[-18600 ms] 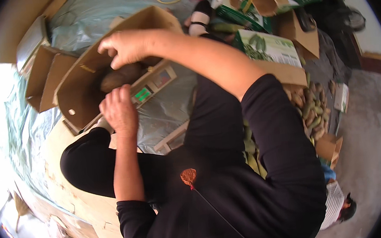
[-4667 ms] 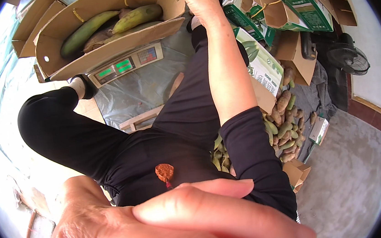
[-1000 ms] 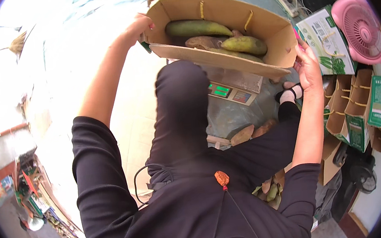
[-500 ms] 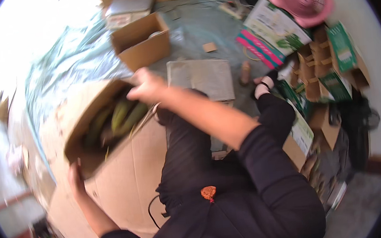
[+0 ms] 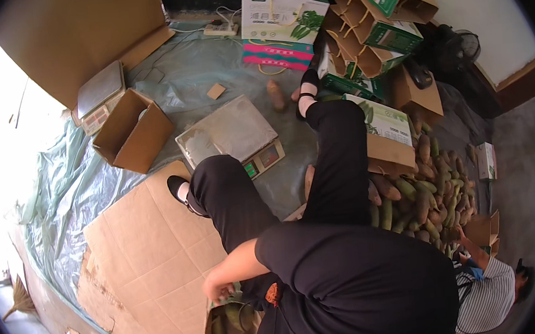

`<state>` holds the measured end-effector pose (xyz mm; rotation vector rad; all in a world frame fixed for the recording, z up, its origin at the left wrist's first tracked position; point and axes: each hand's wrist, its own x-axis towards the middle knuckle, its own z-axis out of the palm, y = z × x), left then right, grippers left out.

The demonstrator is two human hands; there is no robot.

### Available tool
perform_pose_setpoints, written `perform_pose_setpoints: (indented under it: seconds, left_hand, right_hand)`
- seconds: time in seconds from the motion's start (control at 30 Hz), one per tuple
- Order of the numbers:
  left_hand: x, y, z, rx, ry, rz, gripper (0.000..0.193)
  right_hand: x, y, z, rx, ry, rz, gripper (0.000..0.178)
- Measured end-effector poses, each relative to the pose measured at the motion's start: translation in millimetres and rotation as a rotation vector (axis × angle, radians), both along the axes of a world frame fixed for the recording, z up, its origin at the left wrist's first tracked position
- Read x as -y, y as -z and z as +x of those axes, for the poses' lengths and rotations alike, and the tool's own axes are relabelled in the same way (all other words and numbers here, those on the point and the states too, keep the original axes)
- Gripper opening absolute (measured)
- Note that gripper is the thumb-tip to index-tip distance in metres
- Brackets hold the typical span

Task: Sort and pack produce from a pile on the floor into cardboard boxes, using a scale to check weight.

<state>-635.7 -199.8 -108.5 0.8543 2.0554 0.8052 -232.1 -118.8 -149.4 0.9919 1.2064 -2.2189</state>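
Note:
My right hand (image 5: 216,286) reaches across my body to the lower left, its fingers curled at the upper edge of an open cardboard box (image 5: 210,332). Inside that box lie several long green and brown root vegetables (image 5: 236,328) that look like radishes. The lower picture edge cuts off part of the box, and my sleeve and body cover its right side. Outside the picture or hidden behind my body, my left hand does not show. Under the box and beside my leg spreads a flat cardboard sheet (image 5: 152,236).
A flat scale (image 5: 232,132) stands beyond my knees, and a small open carton (image 5: 132,132) is left of it. Heaped radishes (image 5: 428,193) lie at right, near a person in a striped shirt (image 5: 491,293). Printed gift boxes (image 5: 282,20) stand at the far side.
The box of radishes has moved from over the cardboard sheet, down toward me to the lower edge. My left hand has gone out of sight. The view has turned rightward.

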Motion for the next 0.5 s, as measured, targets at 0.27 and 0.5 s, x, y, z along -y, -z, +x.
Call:
perform_pose_setpoints:
  seconds: [0.27,0.5]
  left_hand:
    - [-33.5,16.1,27.1,-0.271,0.219,0.164,0.026]
    - [-76.1,8.1,103.9,-0.52,0.457,0.349,0.031]
  right_hand:
    - [-58.1,-81.4,28.8,-0.129,0.494,0.612,0.034]
    - [-67.9,-136.3,100.0,-0.334,0.775,0.649,0.027]
